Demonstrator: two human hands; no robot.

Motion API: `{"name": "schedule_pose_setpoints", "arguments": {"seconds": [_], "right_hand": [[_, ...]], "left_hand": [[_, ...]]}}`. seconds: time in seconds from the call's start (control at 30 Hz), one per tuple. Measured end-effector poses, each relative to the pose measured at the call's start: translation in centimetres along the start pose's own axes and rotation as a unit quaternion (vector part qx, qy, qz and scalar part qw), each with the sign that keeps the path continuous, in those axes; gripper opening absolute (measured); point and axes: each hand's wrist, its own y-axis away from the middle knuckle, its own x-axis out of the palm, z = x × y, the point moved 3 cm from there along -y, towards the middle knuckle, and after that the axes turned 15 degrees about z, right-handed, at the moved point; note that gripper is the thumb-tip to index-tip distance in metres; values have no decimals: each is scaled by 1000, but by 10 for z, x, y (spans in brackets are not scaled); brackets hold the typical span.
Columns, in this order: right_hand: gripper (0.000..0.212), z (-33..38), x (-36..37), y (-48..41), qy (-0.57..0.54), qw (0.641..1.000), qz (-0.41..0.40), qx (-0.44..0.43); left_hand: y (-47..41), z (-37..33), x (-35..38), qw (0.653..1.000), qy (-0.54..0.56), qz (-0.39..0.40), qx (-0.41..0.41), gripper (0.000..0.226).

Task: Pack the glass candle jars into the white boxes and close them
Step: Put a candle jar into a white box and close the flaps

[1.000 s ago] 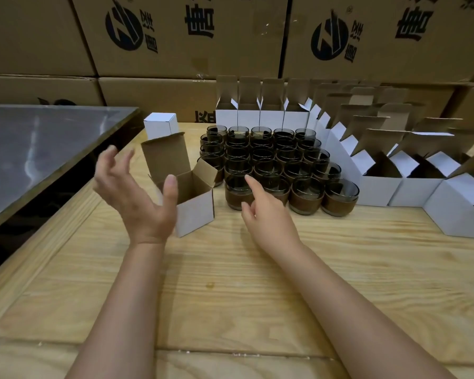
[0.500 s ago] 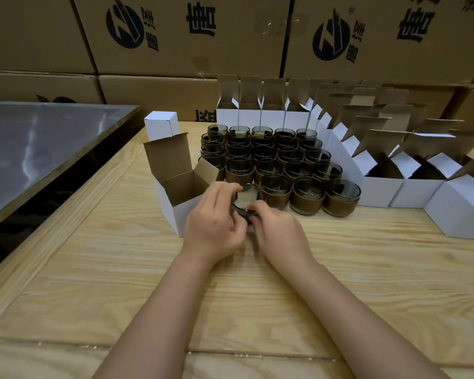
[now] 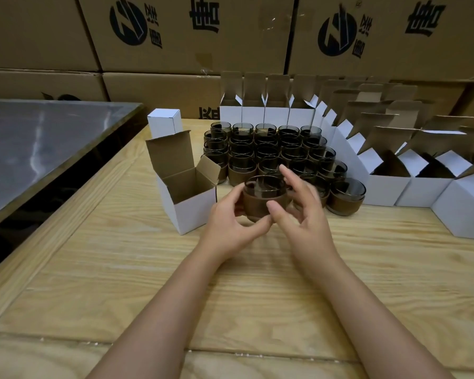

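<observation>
One candle jar [image 3: 263, 199] sits in the left grip [image 3: 230, 222], fingers curled round its brown base; the right grip [image 3: 304, 214] is spread loose just beside it. Looks like the loading step. Next it needs lowering upright into the open white box [image 3: 192, 212] just left of the grip.

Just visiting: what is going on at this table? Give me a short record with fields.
Held: candle jar, upright
Left hand: grips the jar
Right hand: fingers spread beside it
Nearest box: open box, flaps up, left of the jar
Closed box: one, behind the open box
Other jars: clustered behind the hands
</observation>
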Motion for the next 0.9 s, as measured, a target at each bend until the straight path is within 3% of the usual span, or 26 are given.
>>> {"name": "schedule_pose_setpoints", "arguments": {"seconds": [0.1, 0.17, 0.23, 0.3, 0.37, 0.4, 0.5, 0.57, 0.63, 0.73, 0.9], "right_hand": [[37, -4, -2, -2, -210, 976, 24, 54], [30, -3, -2, -2, -276, 959, 9, 67], [34, -6, -1, -3, -311, 948, -6, 73], [36, -7, -3, -3, -311, 947, -18, 77], [36, -9, -4, -3, -301, 950, -22, 84], [36, -10, -4, -3, -298, 950, -21, 87], [36, -12, -4, -3, -291, 952, -22, 90], [34, -12, -4, -3, -282, 955, -24, 89], [34, -11, -3, -3, -270, 959, -20, 85], [27, -9, -1, -3, -251, 965, -10, 74], [16, 10, -3, -13, -151, 988, -9, 40]], "left_hand": [[0, 2, -1, 1000, -21, 13, -18, 57], [4, -5, -4, 993, -120, -8, 11, 67], [8, -17, -14, 944, -297, -104, 100, 70], [14, -27, -29, 863, -406, -247, 170, 62], [19, -28, -51, 817, -416, -355, 181, 59], [22, -25, -63, 814, -395, -391, 167, 61], [31, -6, -94, 864, -207, -454, 69, 78], [30, 9, -98, 909, -34, -416, 19, 90], [25, 19, -93, 933, 69, -352, -17, 94], [19, 25, -89, 949, 100, -296, -34, 87], [9, 28, -84, 960, 102, -262, 2, 44]]}}
